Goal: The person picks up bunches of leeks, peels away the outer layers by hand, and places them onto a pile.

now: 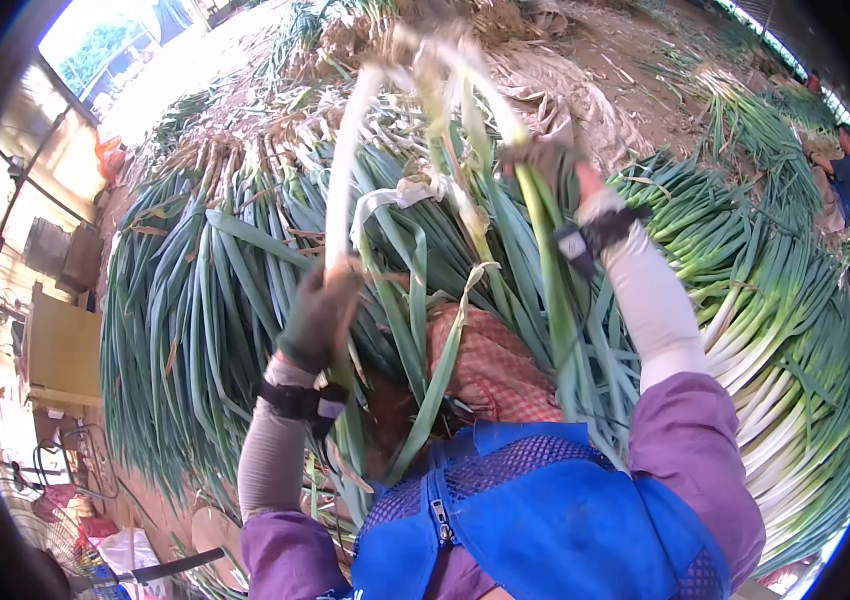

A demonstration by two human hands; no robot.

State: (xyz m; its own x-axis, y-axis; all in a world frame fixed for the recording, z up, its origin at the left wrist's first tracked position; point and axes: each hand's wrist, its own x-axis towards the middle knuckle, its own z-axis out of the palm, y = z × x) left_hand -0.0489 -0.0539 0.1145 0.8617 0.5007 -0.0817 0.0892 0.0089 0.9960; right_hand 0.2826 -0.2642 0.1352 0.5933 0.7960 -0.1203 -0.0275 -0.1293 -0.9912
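My left hand (320, 310), in a dark glove with bare-looking fingertips, is closed around a green onion whose white stalk (350, 150) points up. My right hand (550, 175), also gloved, grips another green onion (540, 215); its white end leans up and left, and its green leaves hang down. The root ends of both are blurred near the top centre. Peeling outer leaves (400, 195) dangle between the hands. Behind them lies a large pile of green onions (215, 270), roots away from me. A red checked cloth (490, 360) shows below the hands.
More green onions (775, 370) lie in a long heap at the right, white stalks showing. Brown sacking (585, 110) covers soil beyond. At the left are a wooden box (60, 345) and a fan (55, 540). A person in blue (845, 180) is at the far right.
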